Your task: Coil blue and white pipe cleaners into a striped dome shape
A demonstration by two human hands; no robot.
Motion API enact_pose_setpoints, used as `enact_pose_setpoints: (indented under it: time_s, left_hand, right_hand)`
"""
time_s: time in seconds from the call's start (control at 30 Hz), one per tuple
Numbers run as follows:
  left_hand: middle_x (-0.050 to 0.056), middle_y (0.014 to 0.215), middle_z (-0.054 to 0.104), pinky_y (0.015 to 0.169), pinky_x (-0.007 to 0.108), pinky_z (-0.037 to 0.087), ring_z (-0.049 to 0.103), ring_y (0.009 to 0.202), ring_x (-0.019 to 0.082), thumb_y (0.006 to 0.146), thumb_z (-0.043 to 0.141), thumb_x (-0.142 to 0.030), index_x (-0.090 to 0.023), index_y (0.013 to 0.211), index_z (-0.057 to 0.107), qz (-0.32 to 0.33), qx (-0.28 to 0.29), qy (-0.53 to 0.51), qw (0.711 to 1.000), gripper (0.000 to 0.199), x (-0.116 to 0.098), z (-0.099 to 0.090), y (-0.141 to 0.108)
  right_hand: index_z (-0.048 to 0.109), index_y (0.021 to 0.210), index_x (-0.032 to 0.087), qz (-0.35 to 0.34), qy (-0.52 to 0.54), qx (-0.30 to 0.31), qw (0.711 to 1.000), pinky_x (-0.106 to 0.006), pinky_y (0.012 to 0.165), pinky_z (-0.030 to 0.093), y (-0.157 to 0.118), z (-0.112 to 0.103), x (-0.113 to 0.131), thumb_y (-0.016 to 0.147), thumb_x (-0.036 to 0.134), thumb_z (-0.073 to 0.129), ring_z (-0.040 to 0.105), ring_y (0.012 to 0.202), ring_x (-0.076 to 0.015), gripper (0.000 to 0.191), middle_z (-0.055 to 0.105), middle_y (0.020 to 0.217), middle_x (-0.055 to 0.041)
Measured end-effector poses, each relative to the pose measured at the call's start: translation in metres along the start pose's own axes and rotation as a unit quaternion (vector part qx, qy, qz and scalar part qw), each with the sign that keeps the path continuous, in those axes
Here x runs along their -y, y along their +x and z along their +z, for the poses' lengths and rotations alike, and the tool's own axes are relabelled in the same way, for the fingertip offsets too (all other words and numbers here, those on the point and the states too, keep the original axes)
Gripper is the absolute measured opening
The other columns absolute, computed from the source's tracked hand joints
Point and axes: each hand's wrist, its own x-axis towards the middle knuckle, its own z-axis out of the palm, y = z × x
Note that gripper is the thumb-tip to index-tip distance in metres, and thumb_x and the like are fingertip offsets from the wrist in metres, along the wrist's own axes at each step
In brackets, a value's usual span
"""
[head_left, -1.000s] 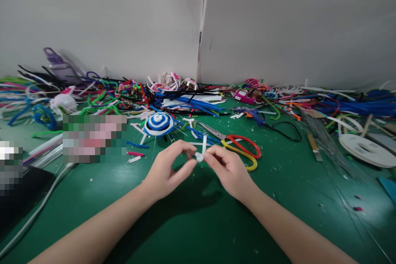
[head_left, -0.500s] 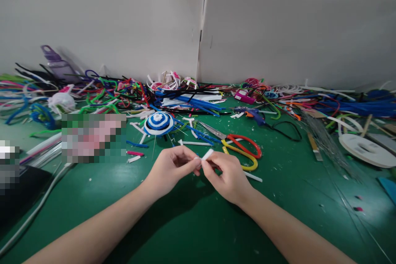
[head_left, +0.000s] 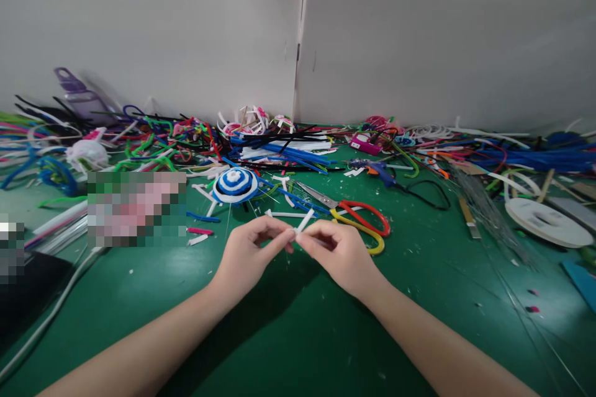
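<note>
Between my fingertips is a short white pipe cleaner (head_left: 305,221), its free end pointing up and to the right. My left hand (head_left: 254,252) pinches its lower end with thumb and forefinger. Right beside it, my right hand (head_left: 339,254) pinches the same piece; the fingertips cover that end. Just behind my hands sits a blue and white coiled dome (head_left: 236,185) with thin wires sticking out below. Scissors with one red and one yellow handle (head_left: 367,216) lie behind my right hand, blades pointing up and left.
Piles of coloured pipe cleaners (head_left: 284,152) line the back by the grey partition (head_left: 419,49). A blue glue gun (head_left: 382,173) lies behind the scissors. At right are a white spool (head_left: 526,214) and loose wires (head_left: 488,211); a white cable (head_left: 51,310) runs at left.
The white pipe cleaner's free end has swung more upright, and more of it shows. My right fingers have shifted slightly on it. The whole view has moved a little.
</note>
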Motion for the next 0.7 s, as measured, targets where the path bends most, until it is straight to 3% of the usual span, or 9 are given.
enact_pose_setpoints:
  time_s: [0.17, 0.27, 0.37, 0.47, 0.57, 0.7]
  left_hand:
    - [-0.002, 0.067, 0.063, 0.061, 0.023, 0.047, 0.060, 0.062, 0.011, 0.077, 0.063, -0.033, -0.017, 0.076, 0.063, -0.078, -0.026, -0.077, 0.994, 0.015, 0.002, 0.003, 0.003]
    - [-0.002, 0.063, 0.060, 0.057, 0.023, 0.044, 0.056, 0.059, 0.011, 0.075, 0.065, -0.036, -0.017, 0.073, 0.064, -0.101, -0.045, -0.079, 0.991, 0.019, 0.005, 0.005, 0.001]
    - [-0.003, 0.060, 0.058, 0.054, 0.022, 0.041, 0.052, 0.055, 0.010, 0.074, 0.066, -0.037, -0.017, 0.070, 0.063, -0.119, -0.049, -0.085, 0.988, 0.021, 0.008, 0.006, 0.000]
    - [-0.003, 0.060, 0.059, 0.054, 0.021, 0.041, 0.052, 0.056, 0.009, 0.072, 0.068, -0.036, -0.016, 0.070, 0.064, -0.129, -0.046, -0.090, 0.986, 0.020, 0.007, 0.004, 0.001]
    - [-0.003, 0.061, 0.060, 0.058, 0.022, 0.043, 0.054, 0.058, 0.010, 0.072, 0.069, -0.036, -0.017, 0.071, 0.065, -0.125, -0.056, -0.094, 0.986, 0.020, 0.005, 0.001, 0.003]
    - [-0.003, 0.061, 0.062, 0.058, 0.022, 0.044, 0.057, 0.058, 0.010, 0.072, 0.069, -0.034, -0.016, 0.070, 0.065, -0.124, -0.052, -0.104, 0.985, 0.019, 0.004, 0.002, 0.003]
  right_hand:
    - [0.065, 0.084, 0.018, -0.137, -0.134, -0.101, 0.976, -0.022, 0.049, 0.039, -0.004, 0.008, -0.009, 0.082, 0.021, 0.056, 0.050, 0.051, -0.0096, 0.010, 0.061, 0.064, 0.0007]
    - [0.064, 0.082, 0.017, -0.241, -0.230, -0.138, 0.933, -0.024, 0.052, 0.041, -0.005, 0.015, -0.015, 0.085, 0.017, 0.052, 0.052, 0.052, -0.0104, 0.012, 0.061, 0.061, -0.0003]
    - [0.063, 0.082, 0.012, -0.316, -0.323, -0.120, 0.884, -0.026, 0.055, 0.044, -0.007, 0.019, -0.020, 0.086, 0.011, 0.050, 0.059, 0.059, -0.0136, 0.013, 0.064, 0.065, -0.0047]
    - [0.063, 0.088, 0.009, -0.339, -0.368, -0.096, 0.861, -0.027, 0.060, 0.047, -0.007, 0.019, -0.021, 0.085, 0.008, 0.051, 0.063, 0.066, -0.0162, 0.013, 0.067, 0.071, -0.0078]
    - [0.062, 0.095, 0.009, -0.329, -0.346, -0.117, 0.871, -0.026, 0.063, 0.049, -0.006, 0.015, -0.019, 0.085, 0.010, 0.053, 0.064, 0.067, -0.0154, 0.014, 0.068, 0.073, -0.0067]
    - [0.062, 0.091, 0.014, -0.317, -0.323, -0.127, 0.883, -0.025, 0.065, 0.050, -0.006, 0.011, -0.016, 0.086, 0.013, 0.051, 0.064, 0.068, -0.0137, 0.012, 0.068, 0.074, -0.0047]
